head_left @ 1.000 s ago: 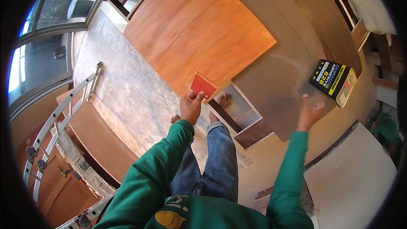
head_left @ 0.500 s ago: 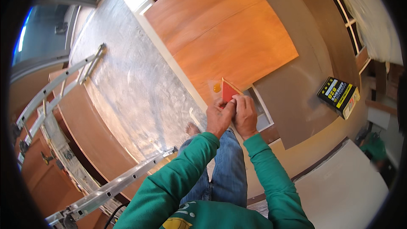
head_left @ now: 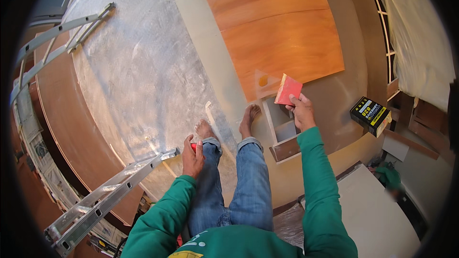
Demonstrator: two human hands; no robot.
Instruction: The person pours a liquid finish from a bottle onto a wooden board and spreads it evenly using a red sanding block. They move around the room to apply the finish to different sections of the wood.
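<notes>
My right hand [head_left: 300, 112] grips a flat red square piece [head_left: 288, 89] with a pale yellowish edge, held over the lower right of an orange wooden sheet [head_left: 275, 28]. My left hand [head_left: 193, 160] is lower, beside my left leg, with its fingers round a small red object [head_left: 194, 147], mostly hidden. An amber blob [head_left: 263, 80] on a clear pointed patch shows just left of the red piece. Below the sheet, beside my bare foot [head_left: 248, 119], is an open box-like wooden frame [head_left: 282, 131]. A black-and-yellow adhesive can [head_left: 370, 114] sits on the brown board [head_left: 337, 110] to the right.
Aluminium ladder sections [head_left: 114, 191] lie along the left and lower left, beside long brown boards [head_left: 62, 110]. Plastic sheeting [head_left: 411, 43] and wood offcuts [head_left: 418, 134] are at the right. A pale panel [head_left: 363, 215] is at lower right, near a blurred green shape [head_left: 389, 177].
My hands, together on the red piece, have parted. The left has dropped toward my leg; the right has moved right, carrying the piece. The whole view has shifted.
</notes>
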